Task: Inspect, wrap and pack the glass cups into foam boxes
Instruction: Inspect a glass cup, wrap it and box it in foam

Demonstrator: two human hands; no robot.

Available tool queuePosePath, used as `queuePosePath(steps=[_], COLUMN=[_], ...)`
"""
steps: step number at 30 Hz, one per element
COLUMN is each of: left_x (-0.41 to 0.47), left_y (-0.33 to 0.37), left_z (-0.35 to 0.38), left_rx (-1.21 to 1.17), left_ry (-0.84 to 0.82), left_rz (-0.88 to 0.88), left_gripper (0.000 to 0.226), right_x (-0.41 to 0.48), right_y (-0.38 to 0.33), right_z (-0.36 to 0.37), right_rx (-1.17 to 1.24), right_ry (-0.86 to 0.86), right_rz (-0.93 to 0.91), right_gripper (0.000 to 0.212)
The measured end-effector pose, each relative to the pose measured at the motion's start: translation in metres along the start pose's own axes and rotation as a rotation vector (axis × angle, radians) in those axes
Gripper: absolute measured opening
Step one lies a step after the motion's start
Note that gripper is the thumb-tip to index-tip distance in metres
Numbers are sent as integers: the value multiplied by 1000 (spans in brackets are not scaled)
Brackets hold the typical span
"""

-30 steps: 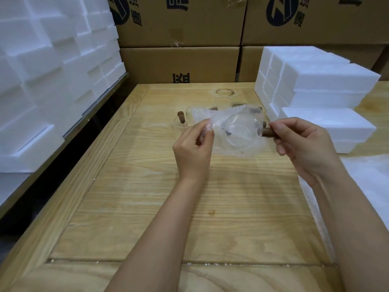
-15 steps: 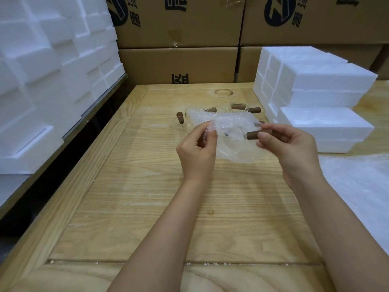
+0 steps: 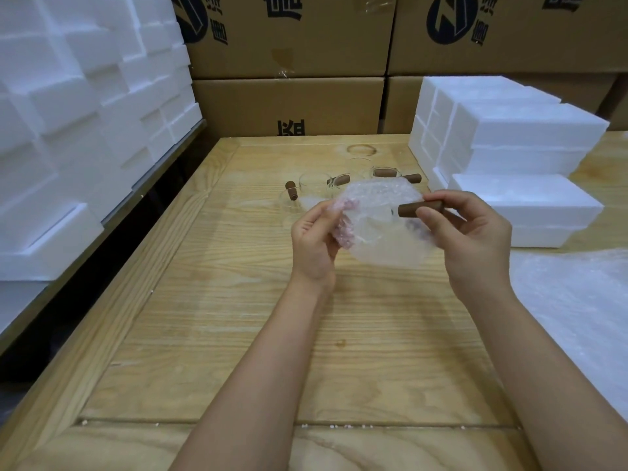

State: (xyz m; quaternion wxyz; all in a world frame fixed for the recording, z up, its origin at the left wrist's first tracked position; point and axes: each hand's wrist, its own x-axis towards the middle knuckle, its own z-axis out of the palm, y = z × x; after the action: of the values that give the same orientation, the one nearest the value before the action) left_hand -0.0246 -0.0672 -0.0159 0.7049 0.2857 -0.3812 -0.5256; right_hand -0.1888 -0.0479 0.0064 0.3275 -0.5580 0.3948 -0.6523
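Above the middle of the wooden table (image 3: pixel 221 334) I hold a glass cup with a brown wooden handle (image 3: pixel 416 209), mostly covered by a sheet of clear bubble wrap (image 3: pixel 377 226). My right hand (image 3: pixel 472 239) pinches the handle between thumb and fingers. My left hand (image 3: pixel 314 243) grips the bunched left edge of the wrap. The glass body is hard to make out under the wrap. Behind it, several bare glass cups with wooden handles (image 3: pixel 314 185) stand on the table. White foam boxes (image 3: pixel 520 205) are stacked at the right.
A tall stack of white foam pieces (image 3: pixel 68 130) fills the left side beyond the table edge. Brown cardboard cartons (image 3: pixel 289 103) form a wall at the back. A pile of bubble wrap sheets (image 3: pixel 577 307) lies at the right, under my right forearm.
The wrapped cup has turned: its handle swung left and toward me, and my right hand moved in with it. The wrap has closed further over the glass.
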Motion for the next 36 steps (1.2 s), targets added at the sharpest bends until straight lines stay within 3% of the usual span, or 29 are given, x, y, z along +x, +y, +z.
queuePosePath(steps=[2,4,7,9,12,17,21,25,27,30,32,36], left_x=[-2,-1,5,8,5,-4,-8,-10,-13,-14,-14,-14], left_y=[3,5,7,6,5,3,-2,-6,-7,-6,-4,-7], left_z=[0,-2,-9,-15,-19,-11,-5,-6,-1,7,9,7], left_rx=[-111,-191,-14,95,53,-85,-14,64,62,-12,-64,-133], left_ry=[-66,13,309,344,170,-120,-210,-168,-157,-95,-24,-4], left_rz=[-50,-60,12,-18,-171,-263,-210,-218,-219,-182,-192,-204], left_gripper=[26,30,18,21,68,92,93,56,69,102,116,123], right_x=[1,4,11,17,21,22,19,14,10,3,-3,-11], right_y=[1,2,6,8,10,12,13,15,18,21,23,21], right_z=[-1,-3,-12,-18,-21,-18,-12,-5,0,10,15,22], right_rx=[50,108,284,404,524,566,509,487,450,347,227,-60], right_ry=[30,60,104,99,69,102,118,58,42,14,-23,-63], right_rz=[34,74,204,314,429,532,542,507,499,515,470,312], right_gripper=[18,18,11,9,14,29,24,32,40,22,26,17])
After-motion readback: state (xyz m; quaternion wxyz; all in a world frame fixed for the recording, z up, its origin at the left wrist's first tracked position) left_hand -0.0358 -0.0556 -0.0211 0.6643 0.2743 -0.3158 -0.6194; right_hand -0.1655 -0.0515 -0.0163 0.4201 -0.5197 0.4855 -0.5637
